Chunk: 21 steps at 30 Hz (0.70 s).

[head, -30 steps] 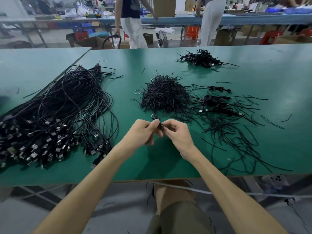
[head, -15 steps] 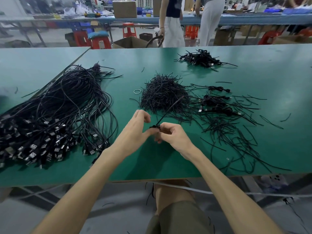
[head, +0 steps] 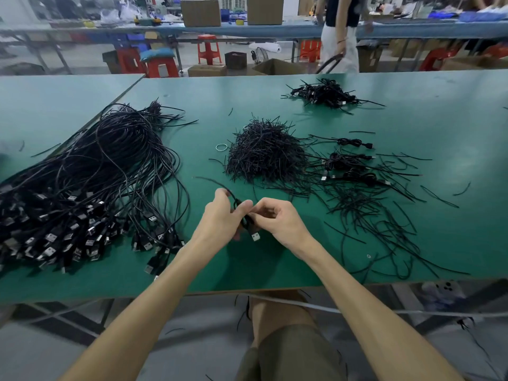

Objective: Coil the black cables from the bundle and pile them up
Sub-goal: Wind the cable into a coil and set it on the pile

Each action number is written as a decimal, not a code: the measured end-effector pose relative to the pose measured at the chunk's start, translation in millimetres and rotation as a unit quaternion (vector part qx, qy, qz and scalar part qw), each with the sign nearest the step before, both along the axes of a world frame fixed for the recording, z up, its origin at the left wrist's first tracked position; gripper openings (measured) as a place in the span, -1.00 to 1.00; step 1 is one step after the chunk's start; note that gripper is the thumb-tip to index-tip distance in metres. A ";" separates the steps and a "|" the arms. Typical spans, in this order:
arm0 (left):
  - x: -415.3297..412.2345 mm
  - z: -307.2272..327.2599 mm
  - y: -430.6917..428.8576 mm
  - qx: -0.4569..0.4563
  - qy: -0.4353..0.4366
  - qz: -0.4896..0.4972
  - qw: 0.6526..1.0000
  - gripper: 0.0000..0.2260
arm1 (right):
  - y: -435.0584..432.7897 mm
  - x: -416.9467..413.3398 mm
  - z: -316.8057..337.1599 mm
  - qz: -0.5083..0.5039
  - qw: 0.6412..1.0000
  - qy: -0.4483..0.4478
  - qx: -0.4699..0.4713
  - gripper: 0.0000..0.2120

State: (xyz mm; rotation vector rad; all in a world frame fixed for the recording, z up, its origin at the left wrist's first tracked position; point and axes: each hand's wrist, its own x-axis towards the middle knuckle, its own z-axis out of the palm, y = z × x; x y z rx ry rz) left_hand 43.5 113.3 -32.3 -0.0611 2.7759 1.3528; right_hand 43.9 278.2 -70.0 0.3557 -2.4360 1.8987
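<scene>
Head cam: near the table's (head: 445,125) front edge, left hand (head: 220,217) and right hand (head: 279,220) are bunched together, both pinching a small coiled cable (head: 244,221). It lies far-to-near, shiny metal plug (head: 255,237) toward the front edge. A thin matte strand (head: 210,180) pokes out far-left. The finished pile (head: 324,93) sits by the far edge; I'd say the right hand's closer.

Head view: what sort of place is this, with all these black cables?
Likely a factory workshop for cable packing: a long green-topped workbench holds a bundle of black USB cables, brown cardboard boxes sit on the blue-topped bench behind, and red plastic stools stand between.
</scene>
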 end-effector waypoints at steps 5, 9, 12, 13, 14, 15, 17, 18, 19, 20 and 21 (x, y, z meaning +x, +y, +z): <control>2.6 -4.5 -2.1 0.167 -0.009 0.031 0.985 -0.45 | 0.4 0.9 0.8 -0.001 0.999 -0.016 -0.031 -0.94; 9.2 -4.5 -8.3 0.017 0.089 -0.096 0.991 -0.58 | 2.8 1.3 0.1 -0.012 0.999 -0.012 -0.042 -0.94; 8.6 0.5 -12.4 -0.084 0.081 -0.164 0.980 -0.60 | 3.5 1.6 -0.1 -0.015 0.999 -0.015 -0.046 -0.94; 8.0 3.4 -14.3 -0.113 0.078 -0.175 0.975 -0.60 | 3.5 1.6 0.2 -0.014 0.998 -0.016 -0.053 -0.94; 7.9 7.4 -16.0 -0.150 0.081 -0.189 0.967 -0.60 | 3.6 1.7 0.3 -0.012 0.998 -0.018 -0.064 -0.94; 7.9 10.7 -17.9 -0.190 0.085 -0.205 0.956 -0.56 | 3.9 1.6 0.7 -0.011 0.997 -0.020 -0.076 -0.93; 7.6 15.2 -20.9 -0.261 0.102 -0.223 0.934 -0.45 | 4.5 1.2 1.1 -0.003 0.996 -0.022 -0.087 -0.94; 7.8 16.1 -21.3 -0.288 0.123 -0.220 0.924 -0.42 | 4.5 1.1 1.2 0.004 0.996 -0.023 -0.085 -0.94; 8.6 16.6 -21.3 -0.305 0.152 -0.214 0.915 -0.43 | 4.5 1.2 1.6 0.012 0.996 -0.025 -0.085 -0.94; 9.4 17.0 -21.2 -0.314 0.180 -0.208 0.909 -0.47 | 4.3 1.4 1.7 0.017 0.996 -0.026 -0.087 -0.94; 9.6 17.3 -20.9 -0.317 0.201 -0.206 0.904 -0.51 | 4.7 1.4 2.1 0.020 0.995 -0.028 -0.094 -0.94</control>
